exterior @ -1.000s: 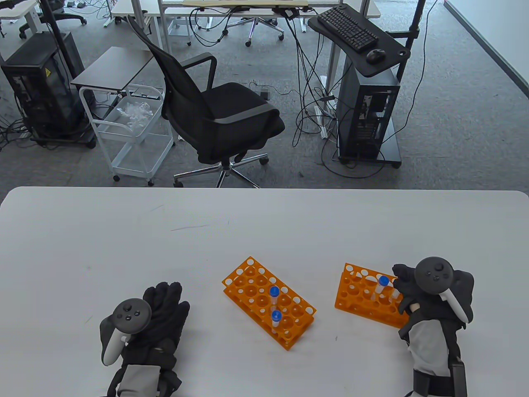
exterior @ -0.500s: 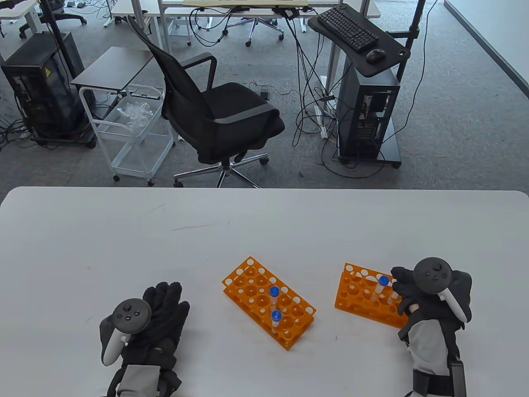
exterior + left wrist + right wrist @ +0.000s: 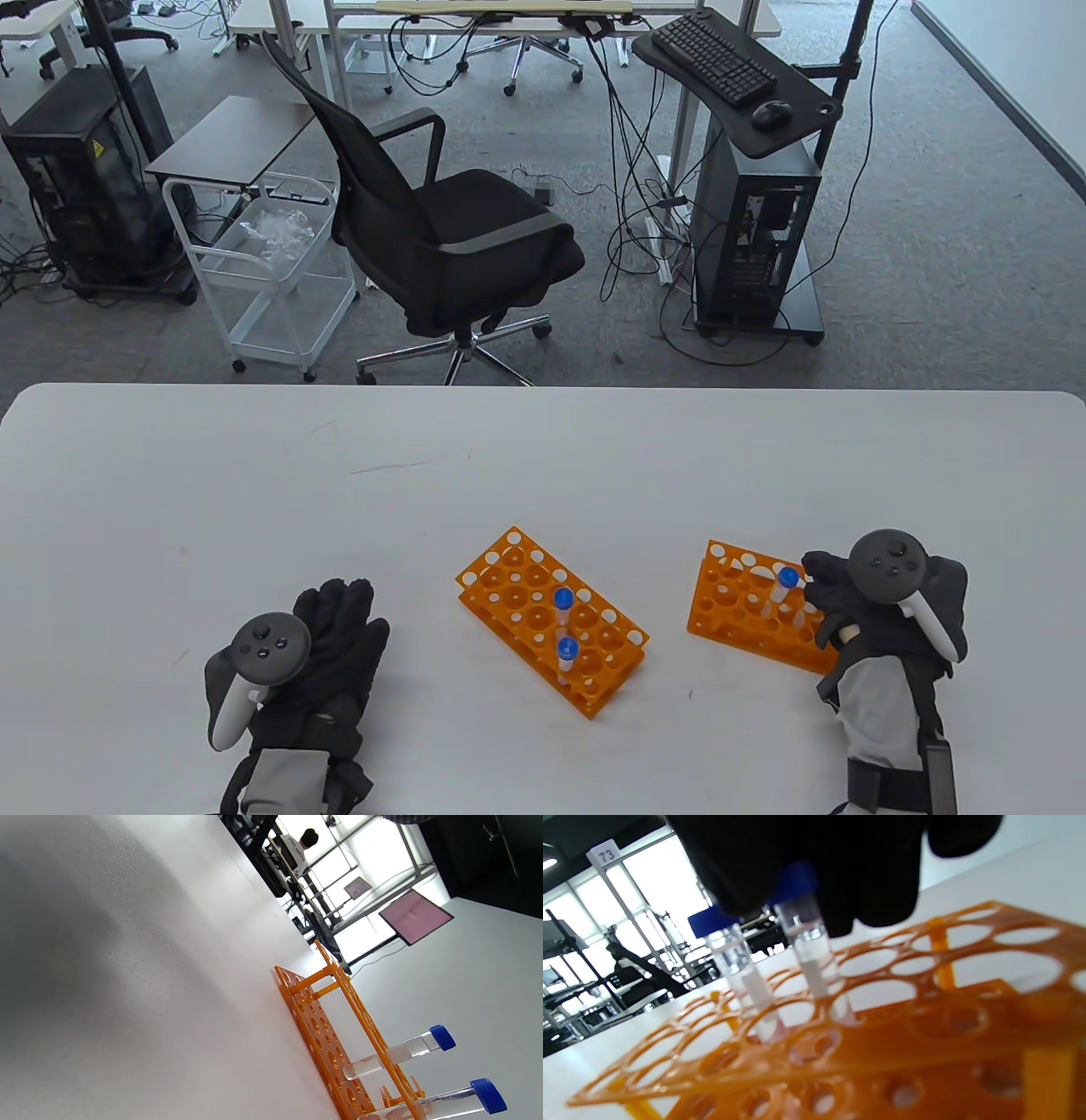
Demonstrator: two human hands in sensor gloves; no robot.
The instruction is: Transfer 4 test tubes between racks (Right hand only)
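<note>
Two orange racks lie on the white table. The centre rack [image 3: 526, 598] holds two blue-capped test tubes [image 3: 562, 599] [image 3: 567, 652], also in the left wrist view [image 3: 407, 1050] [image 3: 449, 1103]. The right rack [image 3: 734, 607] holds one free tube [image 3: 786, 586]. My right hand [image 3: 816, 587] is over that rack's near right end. In the right wrist view its fingers [image 3: 814, 866] grip the blue cap of a second tube [image 3: 808, 955], whose lower end stands in a hole of the rack [image 3: 925, 1018] beside the free tube [image 3: 740, 959]. My left hand [image 3: 339, 624] lies flat on the table, holding nothing.
The table's far edge [image 3: 543, 389] borders a floor with an office chair [image 3: 441, 229], a white cart [image 3: 271, 272] and a computer stand [image 3: 755, 238]. Bare tabletop [image 3: 254, 492] stretches behind and left of the racks.
My right hand's fingers have shifted very slightly at the tube in the right rack. The tubes, racks and left hand have not moved.
</note>
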